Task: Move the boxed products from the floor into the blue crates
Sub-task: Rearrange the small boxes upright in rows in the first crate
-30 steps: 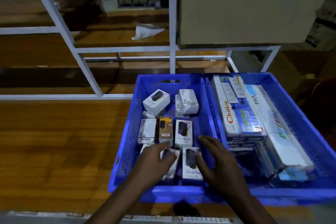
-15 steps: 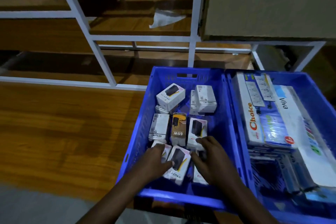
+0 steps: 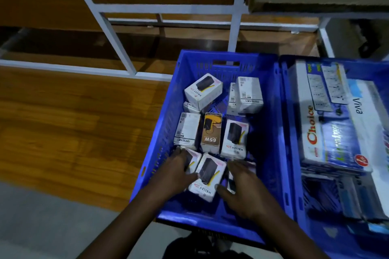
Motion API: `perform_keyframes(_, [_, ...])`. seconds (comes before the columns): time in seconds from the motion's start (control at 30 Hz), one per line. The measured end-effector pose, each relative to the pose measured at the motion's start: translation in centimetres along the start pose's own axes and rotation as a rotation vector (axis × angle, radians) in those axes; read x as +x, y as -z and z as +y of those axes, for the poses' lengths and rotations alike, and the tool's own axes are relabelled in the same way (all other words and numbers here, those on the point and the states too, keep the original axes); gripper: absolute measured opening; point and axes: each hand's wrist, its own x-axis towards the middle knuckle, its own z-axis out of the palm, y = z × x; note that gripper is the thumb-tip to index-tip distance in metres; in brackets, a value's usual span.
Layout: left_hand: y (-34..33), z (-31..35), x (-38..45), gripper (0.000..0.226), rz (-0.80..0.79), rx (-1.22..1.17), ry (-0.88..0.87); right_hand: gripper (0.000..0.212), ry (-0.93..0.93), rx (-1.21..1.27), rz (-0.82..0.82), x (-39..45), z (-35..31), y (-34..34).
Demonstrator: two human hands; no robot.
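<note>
Crates: left crate (image 3: 267,132) holds about ten small boxes; right crate (image 3: 292,153) holds long boxes (image 3: 328,132).
Hands: I see left hand (image 3: 175,171) and right hand (image 3: 245,185) lying flat on the nearest small boxes (image 3: 207,176), grasping nothing.
Progress: I judge it well advanced; no boxes visible on the floor (image 3: 69,132).

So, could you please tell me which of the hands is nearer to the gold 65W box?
Left. The left hand lies just below and left of the gold 65W box; the right hand sits farther off, below and right.
</note>
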Motion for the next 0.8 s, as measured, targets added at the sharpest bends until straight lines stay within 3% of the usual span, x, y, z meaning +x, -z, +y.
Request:
perform_keyframes(0.13, [-0.1, -0.2, 0.3, 0.094, -0.036, 0.048, -0.084, 0.056, 0.009, -0.015, -0.048, 0.5, -0.9, 0.1])
perform_keyframes(0.27, [1.8, 1.3, 2.3, 0.099, 0.029, 0.007, -0.196, 0.073, 0.022, -0.046, 0.053, 2.7, -1.8, 1.4])
perform_keyframes(0.4, [4.3, 3.5, 5.0, 0.084, 0.040, 0.061, -0.275, 0.073, 0.010, -0.094, 0.197, 6.5, -2.8, 2.5])
perform_keyframes(0.5, [4.9, 4.2, 7.4, 0.068, 0.055, 0.132, -0.286, 0.067, -0.078, -0.116, 0.225, 9.6, -2.8, 3.0])
perform_keyframes(0.6, [5.2, 4.7, 8.8, 0.066, 0.115, 0.198, -0.251, 0.063, -0.202, -0.089, 0.281, 11.5, -2.0, 3.3])
perform_keyframes(0.7, [5.2, 4.6, 9.9, 0.062, 0.061, 0.185, -0.203, 0.057, -0.426, -0.017, 0.165, 12.5, -1.3, 2.9])
perform_keyframes(0.8, [4.8, 4.1, 10.2, 0.062, -0.028, 0.204, -0.178, 0.063, -0.435, -0.011, 0.182, 13.5, -0.3, 1.9])
